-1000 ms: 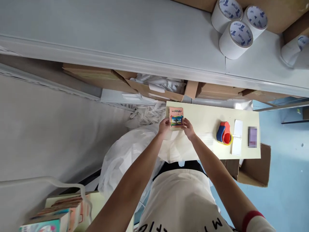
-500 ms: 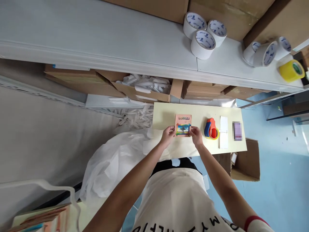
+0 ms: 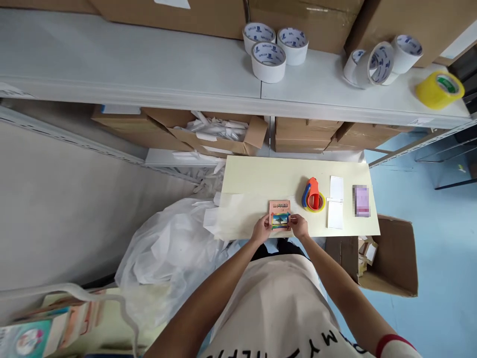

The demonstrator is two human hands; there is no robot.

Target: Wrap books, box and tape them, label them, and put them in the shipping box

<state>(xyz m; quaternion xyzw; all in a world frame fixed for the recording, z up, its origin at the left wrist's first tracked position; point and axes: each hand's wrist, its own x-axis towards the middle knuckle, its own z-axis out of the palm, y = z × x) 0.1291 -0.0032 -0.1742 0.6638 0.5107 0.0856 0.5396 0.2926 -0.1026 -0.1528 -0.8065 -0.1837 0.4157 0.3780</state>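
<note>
A small pink book (image 3: pixel 279 213) with a colourful picture on its cover lies near the front edge of a pale yellow table (image 3: pixel 261 179). My left hand (image 3: pixel 262 230) grips its left lower edge, and my right hand (image 3: pixel 298 225) grips its right lower edge, fingers closed on it. An orange and blue tape dispenser (image 3: pixel 312 196) with a yellow roll stands just right of the book. White paper sheets (image 3: pixel 336 209) lie beyond it.
A purple card (image 3: pixel 361 200) lies at the table's right end. White tape rolls (image 3: pixel 269 60) and a yellow roll (image 3: pixel 439 89) sit on the shelf above. A white plastic bag (image 3: pixel 167 253) lies left, an open carton (image 3: pixel 387 258) right, more books (image 3: pixel 44 328) bottom left.
The book has come from the table's far left part to its front edge, towards me and nearer the tape dispenser. Both hands stayed on it throughout.
</note>
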